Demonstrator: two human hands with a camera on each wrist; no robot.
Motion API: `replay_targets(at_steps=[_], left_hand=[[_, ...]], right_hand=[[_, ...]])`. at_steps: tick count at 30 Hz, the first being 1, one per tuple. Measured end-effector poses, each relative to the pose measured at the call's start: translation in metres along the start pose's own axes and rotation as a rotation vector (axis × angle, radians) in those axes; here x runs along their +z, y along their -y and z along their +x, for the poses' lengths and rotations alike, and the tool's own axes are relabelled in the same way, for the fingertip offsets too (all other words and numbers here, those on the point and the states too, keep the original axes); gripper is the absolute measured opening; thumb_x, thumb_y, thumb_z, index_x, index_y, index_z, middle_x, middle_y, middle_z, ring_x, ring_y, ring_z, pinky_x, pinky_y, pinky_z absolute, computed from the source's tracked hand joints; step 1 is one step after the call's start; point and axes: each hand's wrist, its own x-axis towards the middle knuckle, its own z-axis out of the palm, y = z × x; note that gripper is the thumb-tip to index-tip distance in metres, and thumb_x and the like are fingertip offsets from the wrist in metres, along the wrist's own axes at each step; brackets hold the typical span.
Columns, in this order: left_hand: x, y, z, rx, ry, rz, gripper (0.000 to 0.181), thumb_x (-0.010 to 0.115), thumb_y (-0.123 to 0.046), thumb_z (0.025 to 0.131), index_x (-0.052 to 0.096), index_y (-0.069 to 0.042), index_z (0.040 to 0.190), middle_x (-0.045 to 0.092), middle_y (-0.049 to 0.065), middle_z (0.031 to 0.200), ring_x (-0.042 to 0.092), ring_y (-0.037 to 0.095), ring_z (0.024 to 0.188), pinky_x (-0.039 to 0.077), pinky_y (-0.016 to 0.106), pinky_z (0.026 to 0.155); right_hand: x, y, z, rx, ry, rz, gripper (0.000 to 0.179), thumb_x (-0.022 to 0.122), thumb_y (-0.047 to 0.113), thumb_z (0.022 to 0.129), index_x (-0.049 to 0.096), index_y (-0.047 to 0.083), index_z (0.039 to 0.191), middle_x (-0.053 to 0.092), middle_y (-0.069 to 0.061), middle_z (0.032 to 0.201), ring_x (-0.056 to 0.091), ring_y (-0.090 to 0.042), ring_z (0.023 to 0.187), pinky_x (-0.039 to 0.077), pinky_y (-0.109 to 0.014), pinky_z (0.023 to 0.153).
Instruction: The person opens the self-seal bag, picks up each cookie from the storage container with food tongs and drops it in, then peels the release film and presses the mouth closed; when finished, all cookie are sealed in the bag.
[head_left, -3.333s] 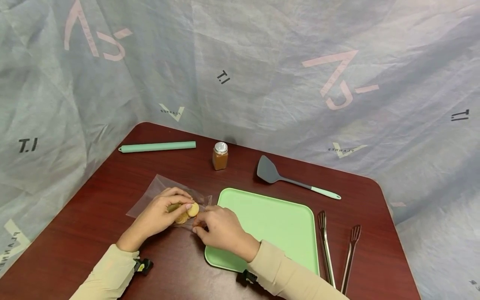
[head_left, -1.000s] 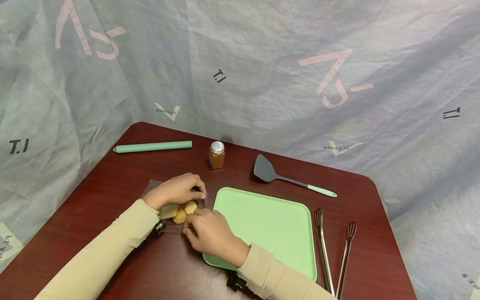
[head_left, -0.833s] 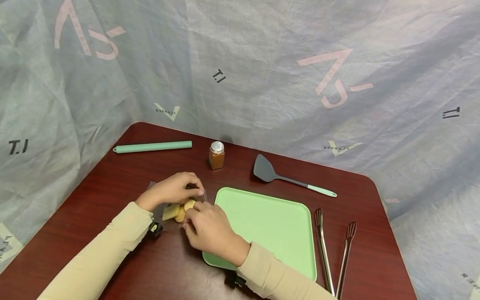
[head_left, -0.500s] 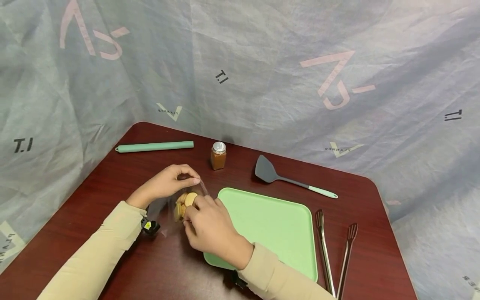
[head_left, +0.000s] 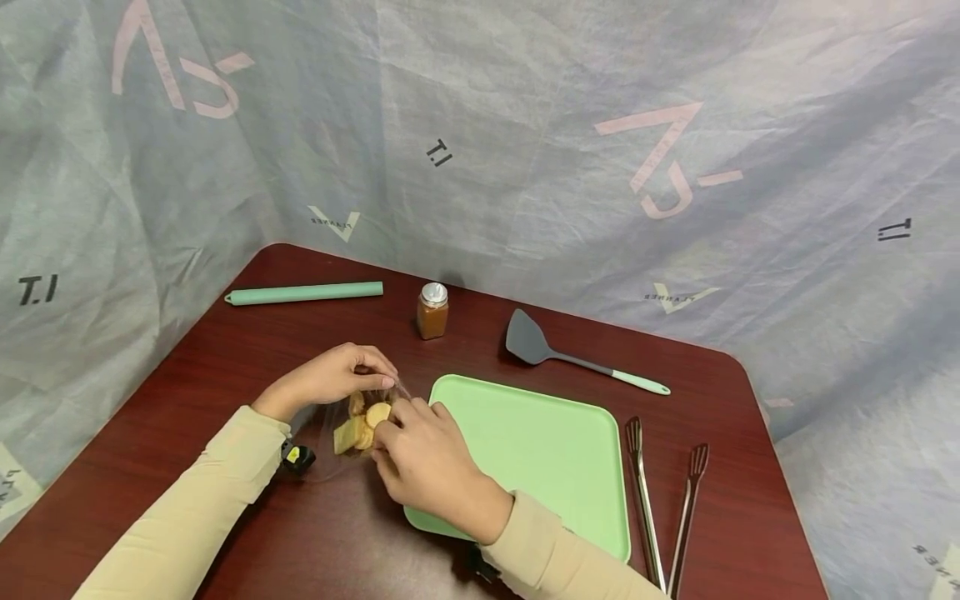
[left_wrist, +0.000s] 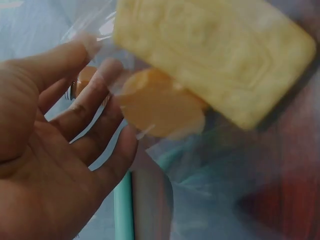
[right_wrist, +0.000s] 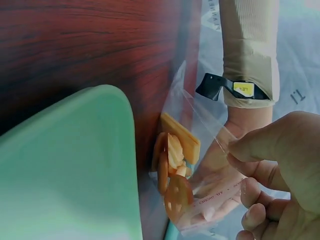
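A clear plastic bag [right_wrist: 212, 195] with several biscuits [head_left: 377, 414] inside is held up between both hands at the tray's left edge. At the bag's far rim, my left hand [head_left: 339, 375] pinches the film between thumb and fingers. The near side of the rim is pinched by my right hand [head_left: 435, 458], its thumb and forefinger meeting on the film in the right wrist view. A rectangular biscuit [left_wrist: 210, 55] shows large through the film in the left wrist view, with a rounder one beneath. In the head view my right hand hides part of the bag.
A green tray [head_left: 547, 450] lies right of the bag. Beyond stand a spice jar [head_left: 432, 311] and a green closed stick-like tool [head_left: 306, 293]. A spatula [head_left: 528, 337] lies behind the tray, metal tongs [head_left: 643, 500] to its right.
My left hand has moved from over the biscuits to the bag's far rim and pinches it. The bag, flat on the table before, is now raised and tilted. My right hand stays near its place.
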Motion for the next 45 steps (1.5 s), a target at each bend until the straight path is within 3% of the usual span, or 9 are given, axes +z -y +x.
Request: replay_targets(at_steps=[4,8,12,18,25,31,37,41,45], left_hand=[[0.0,0.003,-0.001,0.026,0.043,0.013,0.014,0.068,-0.016,0.1,0.08,-0.013,0.107,0.069,0.0,0.113,0.063,0.023,0.11,0.049,0.047,0.093],[0.001,0.004,0.0,0.047,0.052,0.016,0.013,0.067,-0.014,0.1,0.08,-0.012,0.105,0.07,-0.001,0.11,0.063,0.02,0.106,0.051,0.042,0.091],[0.004,0.002,0.001,0.051,0.049,0.003,0.013,0.067,-0.014,0.101,0.079,-0.01,0.103,0.069,-0.001,0.109,0.064,0.02,0.105,0.051,0.038,0.09],[0.004,-0.002,0.001,0.045,0.057,-0.011,0.013,0.066,-0.012,0.101,0.078,-0.008,0.101,0.068,0.003,0.112,0.062,0.026,0.109,0.049,0.049,0.096],[0.005,-0.003,0.0,0.028,0.055,-0.014,0.015,0.064,-0.017,0.103,0.078,-0.01,0.105,0.068,0.002,0.113,0.062,0.026,0.111,0.047,0.053,0.098],[0.006,-0.004,0.002,0.009,0.064,-0.033,0.017,0.063,-0.017,0.103,0.076,-0.008,0.111,0.067,0.003,0.112,0.061,0.026,0.111,0.046,0.053,0.099],[0.006,-0.004,0.001,0.002,0.054,-0.04,0.016,0.064,-0.015,0.103,0.077,-0.008,0.107,0.067,0.004,0.113,0.061,0.026,0.111,0.047,0.052,0.098],[0.006,-0.006,0.002,0.002,0.057,-0.036,0.016,0.064,-0.016,0.103,0.076,-0.008,0.109,0.067,0.003,0.112,0.061,0.024,0.109,0.049,0.047,0.094],[0.006,-0.008,0.002,0.013,0.061,-0.034,0.016,0.063,-0.015,0.103,0.076,-0.007,0.109,0.067,0.002,0.111,0.061,0.025,0.11,0.048,0.05,0.096]], right_hand=[[0.001,-0.001,-0.003,-0.011,0.002,0.015,0.01,0.075,0.032,0.089,0.069,0.027,0.082,0.052,0.008,0.087,0.045,-0.013,0.075,0.032,-0.029,0.062],[-0.001,-0.006,-0.004,-0.011,0.081,0.083,0.012,0.072,0.037,0.093,0.072,0.028,0.085,0.055,0.009,0.089,0.047,-0.011,0.075,0.037,-0.029,0.064],[-0.004,-0.022,0.0,0.055,0.154,0.179,0.023,0.064,0.039,0.1,0.072,0.026,0.083,0.056,0.009,0.083,0.052,-0.01,0.074,0.043,-0.031,0.062],[-0.005,-0.055,0.01,0.226,0.08,0.287,0.012,0.066,0.027,0.1,0.076,0.022,0.095,0.063,0.01,0.086,0.06,-0.01,0.078,0.048,-0.028,0.062],[0.004,-0.064,0.015,0.222,0.165,0.429,0.013,0.068,0.025,0.098,0.078,0.021,0.106,0.064,0.011,0.092,0.06,-0.006,0.075,0.045,-0.023,0.06],[0.013,-0.068,0.021,0.32,0.084,0.423,0.005,0.071,0.026,0.096,0.075,0.024,0.098,0.061,0.013,0.086,0.056,-0.003,0.07,0.044,-0.023,0.054],[0.015,-0.064,0.023,0.256,0.085,0.391,0.008,0.072,0.026,0.096,0.078,0.022,0.099,0.064,0.01,0.087,0.057,-0.003,0.07,0.045,-0.022,0.059],[0.019,-0.063,0.023,0.305,0.068,0.327,0.009,0.073,0.026,0.095,0.08,0.024,0.1,0.064,0.012,0.085,0.056,-0.001,0.067,0.044,-0.022,0.055],[0.021,-0.065,0.024,0.316,0.052,0.289,0.008,0.073,0.026,0.094,0.08,0.025,0.098,0.064,0.013,0.084,0.055,-0.001,0.066,0.044,-0.022,0.055]])
